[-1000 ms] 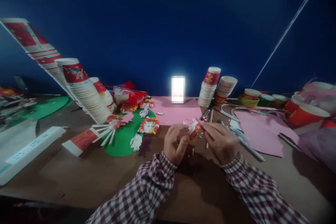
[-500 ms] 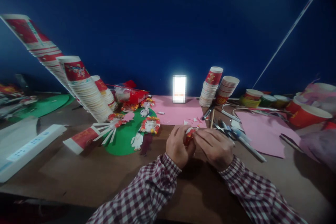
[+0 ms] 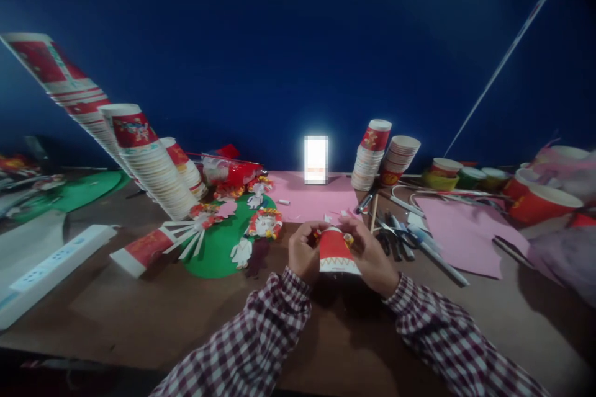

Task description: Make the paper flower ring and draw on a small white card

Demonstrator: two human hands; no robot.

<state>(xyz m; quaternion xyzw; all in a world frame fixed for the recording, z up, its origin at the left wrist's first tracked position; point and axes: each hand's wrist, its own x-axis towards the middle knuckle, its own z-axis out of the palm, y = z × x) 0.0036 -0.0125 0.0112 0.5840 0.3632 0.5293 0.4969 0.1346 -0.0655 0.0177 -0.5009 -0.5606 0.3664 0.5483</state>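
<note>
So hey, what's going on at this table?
A person has a red paper cup between two bare hands, the left hand on one side and the right hand on the other, its white edge toward them. Behind it lies a pink sheet. To the left, white paper cutouts lie on a green sheet, with stacked cups beyond.

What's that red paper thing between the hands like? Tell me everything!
The red paper piece looks like part of a cup: curved, with a golden zigzag band and a white edge facing the person. The left hand and right hand hold its sides. Small yellowish bits show beside it. Its underside is hidden.
</note>
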